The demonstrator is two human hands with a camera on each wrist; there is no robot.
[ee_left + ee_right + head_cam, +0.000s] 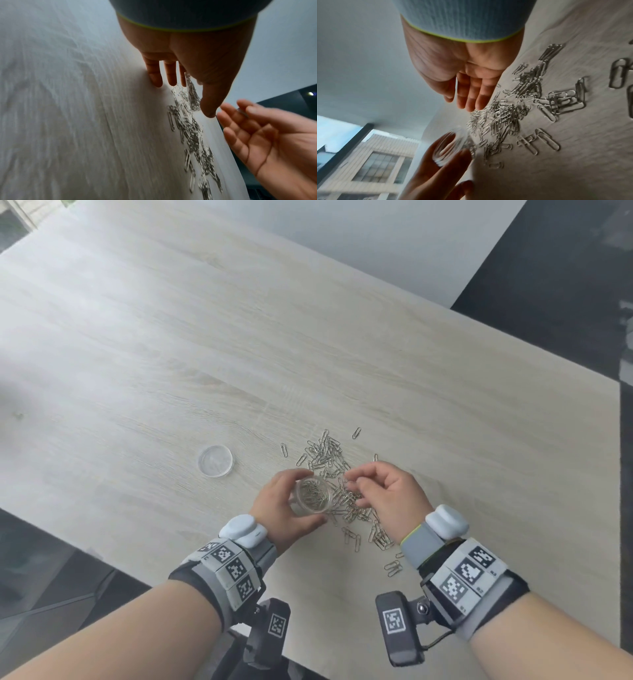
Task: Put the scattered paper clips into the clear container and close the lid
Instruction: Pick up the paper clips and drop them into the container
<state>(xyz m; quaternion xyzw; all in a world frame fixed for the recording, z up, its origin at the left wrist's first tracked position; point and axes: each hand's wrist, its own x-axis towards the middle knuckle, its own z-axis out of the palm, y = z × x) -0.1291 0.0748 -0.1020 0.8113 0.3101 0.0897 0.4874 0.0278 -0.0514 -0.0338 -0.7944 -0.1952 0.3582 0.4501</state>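
I can make out no readable text, brand or number anywhere. The only signs are black-and-white square coded markers on the grey wrist bands (230, 569) of my rig and on the two black camera units (397, 626) below the wrists. Tiny characters sit beside some markers, too small to read.

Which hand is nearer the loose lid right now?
Left. The left hand, gripping the clear container, sits just right of the lid; the right hand is farther right, beyond the container.
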